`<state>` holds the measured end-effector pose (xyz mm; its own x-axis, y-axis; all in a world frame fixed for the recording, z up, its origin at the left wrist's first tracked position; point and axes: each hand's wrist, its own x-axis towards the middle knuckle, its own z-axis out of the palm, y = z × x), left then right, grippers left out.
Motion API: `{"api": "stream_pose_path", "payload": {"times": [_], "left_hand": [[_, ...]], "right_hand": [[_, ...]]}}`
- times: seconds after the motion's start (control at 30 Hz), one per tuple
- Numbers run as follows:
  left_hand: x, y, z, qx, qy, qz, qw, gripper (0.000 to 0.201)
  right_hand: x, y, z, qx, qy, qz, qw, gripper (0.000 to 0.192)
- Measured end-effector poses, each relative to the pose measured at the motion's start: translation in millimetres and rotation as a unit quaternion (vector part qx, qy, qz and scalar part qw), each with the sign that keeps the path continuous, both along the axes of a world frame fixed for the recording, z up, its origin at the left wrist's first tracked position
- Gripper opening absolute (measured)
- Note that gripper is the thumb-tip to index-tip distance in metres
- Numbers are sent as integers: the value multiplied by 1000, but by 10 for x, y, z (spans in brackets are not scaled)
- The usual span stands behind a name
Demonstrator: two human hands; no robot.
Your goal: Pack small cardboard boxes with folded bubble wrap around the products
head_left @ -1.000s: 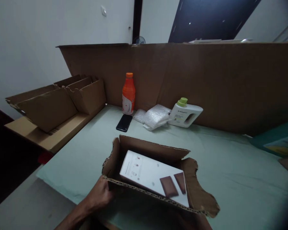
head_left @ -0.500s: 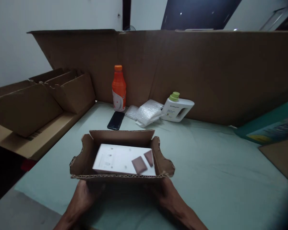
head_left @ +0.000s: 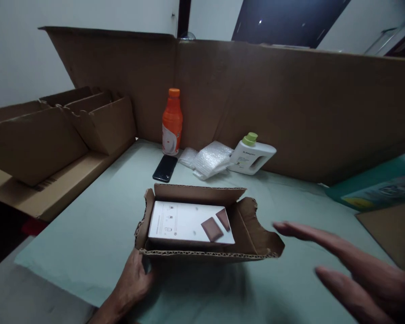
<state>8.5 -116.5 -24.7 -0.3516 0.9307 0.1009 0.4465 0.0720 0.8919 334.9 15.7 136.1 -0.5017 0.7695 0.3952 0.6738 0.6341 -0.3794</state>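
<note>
shallow open cardboard box [head_left: 202, 252] with ragged torn flaps, sitting upright near the front edge of the pale green tabletop [head_left: 307, 270]; a flat white carton [head_left: 185, 221] printed with two brown rectangles lies inside.

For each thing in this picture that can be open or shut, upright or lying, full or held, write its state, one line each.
Cardboard box: open, flaps up, holding a white card.
White card: lying flat inside.
Orange bottle: upright, capped.
White jug: lying on its side, capped.
Phone: flat, screen dark.
Left hand: gripping the box's near wall.
Right hand: open, empty.
</note>
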Motion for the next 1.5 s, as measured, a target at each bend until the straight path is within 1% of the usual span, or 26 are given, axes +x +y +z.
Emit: {"api": "stream_pose_path", "payload": {"times": [0.03, 0.1, 0.17, 0.2, 0.27, 0.33, 0.37, 0.4, 0.43, 0.47, 0.5, 0.53, 0.57, 0.63, 0.67, 0.73, 0.83, 0.9, 1.0, 1.1, 1.17, 1.2, 1.27, 1.37, 1.43, 1.5], "left_hand": [[7, -19, -55, 8, 5, 6, 1000, 56], [22, -49, -156, 20, 14, 17, 1000, 57], [30, -62, -233, 29, 16, 25, 999, 55], [29, -63, -260, 34, 16, 26, 999, 54], [18, -58, -285, 37, 16, 22, 999, 53], [-4, -50, -276, 35, 16, 13, 999, 53], [-18, -47, -259, 33, 16, 5, 999, 53], [-33, -46, -236, 32, 18, -4, 999, 54], [-49, -47, -211, 32, 21, -15, 999, 55], [-63, -50, -186, 33, 26, -27, 999, 56], [-76, -55, -166, 33, 30, -40, 998, 58], [-87, -59, -153, 31, 34, -53, 998, 60], [-96, -61, -149, 32, 37, -59, 997, 62], [-111, -35, -163, 32, 36, -68, 997, 65], [-118, 1, -174, 29, 34, -70, 997, 66], [-132, 137, -177, 16, 25, -72, 997, 63], [-146, 479, -111, 5, 6, -63, 998, 52], [-147, 719, -52, 14, -10, -44, 999, 50], [-141, 920, -40, 25, -24, -17, 999, 54], [-132, 898, -144, 27, -14, -1, 1000, 52], [-130, 839, -226, 22, -1, 6, 1000, 49], [-131, 816, -257, 19, 6, 8, 1000, 47], [-136, 797, -292, 17, 17, 12, 1000, 44], [-152, 816, -300, 12, 30, 10, 999, 41], [-162, 831, -303, 11, 34, 9, 999, 40], [-168, 838, -317, 16, 34, 12, 999, 40]], "right_hand": [[-168, 19, 119, -5, -40, 53, 998, 49], [-534, 54, 268, -27, -125, 143, 981, 59], [-826, 68, 325, -43, -177, 175, 968, 70], [-911, 67, 333, -48, -192, 181, 963, 75], [-932, 60, 332, -55, -200, 191, 959, 83], [-773, 62, 305, -56, -184, 200, 961, 82], [-647, 67, 271, -41, -156, 193, 968, 78], [-505, 75, 217, -14, -113, 167, 979, 71], [-362, 83, 138, 13, -60, 115, 991, 62], [-231, 90, 31, 28, -3, 44, 999, 52], [-123, 96, -102, 20, 49, -27, 998, 44], [-47, 98, -257, -22, 89, -77, 993, 40], [-8, 97, -424, -92, 117, -99, 984, 43], [-32, 84, -750, -241, 154, -72, 955, 55], [-83, 76, -885, -292, 166, -49, 941, 61], [-207, 76, -1059, -350, 185, -27, 918, 64], [-307, 196, -1093, -378, 208, -12, 902, 61], [-280, 400, -1037, -367, 207, -5, 907, 61], [-199, 890, -921, -295, 162, -10, 942, 54], [-285, 1501, -798, -149, 98, 9, 984, 36], [-502, 1898, -740, -53, 48, 44, 996, 31], [-650, 2077, -723, -26, 31, 65, 997, 32], [-975, 2378, -713, -13, 27, 95, 995, 28], [-1332, 2673, -696, -20, 93, 93, 991, 11], [-1354, 2758, -642, -8, 158, 56, 986, 8], [-1171, 2732, -555, 10, 230, 3, 973, 20]]}}
